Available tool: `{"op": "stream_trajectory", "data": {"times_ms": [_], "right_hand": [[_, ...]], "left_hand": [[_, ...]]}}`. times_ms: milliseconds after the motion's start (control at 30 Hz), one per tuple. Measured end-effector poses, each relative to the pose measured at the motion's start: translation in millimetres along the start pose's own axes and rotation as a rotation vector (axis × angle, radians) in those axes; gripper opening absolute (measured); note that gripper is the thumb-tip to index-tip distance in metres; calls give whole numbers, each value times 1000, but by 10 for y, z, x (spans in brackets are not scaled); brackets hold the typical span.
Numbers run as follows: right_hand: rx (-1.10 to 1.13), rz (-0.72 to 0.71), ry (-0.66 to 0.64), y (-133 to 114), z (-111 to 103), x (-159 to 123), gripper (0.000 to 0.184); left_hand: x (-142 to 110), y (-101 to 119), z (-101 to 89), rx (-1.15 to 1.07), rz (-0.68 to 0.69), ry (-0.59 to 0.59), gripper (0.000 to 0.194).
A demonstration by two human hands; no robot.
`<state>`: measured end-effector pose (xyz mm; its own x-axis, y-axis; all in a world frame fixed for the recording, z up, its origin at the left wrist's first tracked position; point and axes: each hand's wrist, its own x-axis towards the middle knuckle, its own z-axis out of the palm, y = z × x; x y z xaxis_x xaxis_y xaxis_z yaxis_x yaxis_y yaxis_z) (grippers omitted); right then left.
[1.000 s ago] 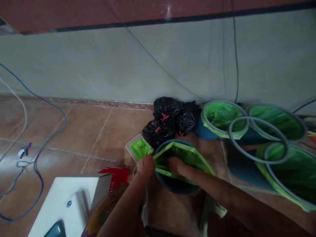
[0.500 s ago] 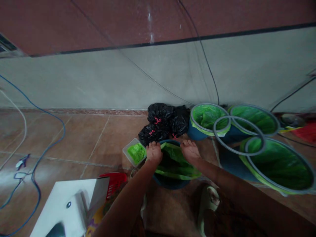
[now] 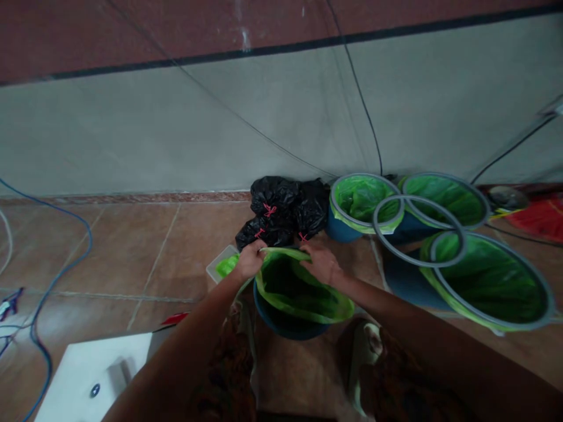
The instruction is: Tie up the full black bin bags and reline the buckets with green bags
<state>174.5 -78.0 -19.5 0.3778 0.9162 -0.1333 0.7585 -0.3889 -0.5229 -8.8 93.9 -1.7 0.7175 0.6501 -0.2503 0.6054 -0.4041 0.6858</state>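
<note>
A green bin liner [image 3: 303,302] hangs inside a blue bin [image 3: 288,328] that stands on the floor between my feet. My left hand [image 3: 251,258] pinches the liner's far left edge. On the far right side of its mouth, my right hand [image 3: 322,262] is closed on the same edge. Between the two hands the liner's rim is lifted and stretched. Its near edge sags inside the bin's front rim, and the inside looks dark. Just behind my hands lie several tied black rubbish bags [image 3: 275,202] with pink ties.
Three lined bins [image 3: 345,225] stand at right, with grey rings on their rims. A loose grey ring [image 3: 382,231] lies across them. Left of my hand is a small white tub [image 3: 214,266] with green plastic. A white box [image 3: 83,363] and blue cable [image 3: 65,269] are at left.
Both hands have gone from resting over the far bin rim to gripping the liner's edge. The liner's far edge is now raised. The view has shifted slightly.
</note>
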Motion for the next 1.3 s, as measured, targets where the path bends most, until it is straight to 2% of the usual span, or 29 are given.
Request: {"op": "stream_trajectory", "data": {"times_ms": [67, 100, 233, 333, 400, 500, 567, 700, 833, 1100, 1300], "right_hand": [[97, 80, -67, 49, 24, 53, 21], [160, 112, -86, 97, 22, 77, 20], [316, 173, -64, 304, -37, 142, 37], [280, 163, -7, 352, -83, 157, 40], [285, 120, 15, 339, -97, 160, 32], [302, 71, -23, 322, -91, 177, 23], [275, 103, -28, 328, -69, 209, 20], [254, 190, 64, 358, 19, 314, 25], [241, 241, 87, 400, 127, 397, 25], [293, 353, 20, 539, 212, 400, 27], [307, 274, 18, 642, 158, 294, 29]], "left_hand": [[-36, -41, 30, 11, -28, 24, 16], [-55, -58, 46, 30, -44, 29, 17], [-82, -100, 88, 120, -59, 7, 16], [-53, -111, 99, 150, -66, 19, 19], [-34, -120, 107, 155, -73, 21, 21], [-16, -132, 136, 165, -85, 16, 22], [2, -127, 172, 186, -108, 34, 22], [82, -79, 269, 213, -183, 82, 24], [158, -69, 343, 228, -236, 103, 26], [162, -269, 373, 215, -208, 32, 29], [94, -428, 300, 115, -275, -76, 29]]}}
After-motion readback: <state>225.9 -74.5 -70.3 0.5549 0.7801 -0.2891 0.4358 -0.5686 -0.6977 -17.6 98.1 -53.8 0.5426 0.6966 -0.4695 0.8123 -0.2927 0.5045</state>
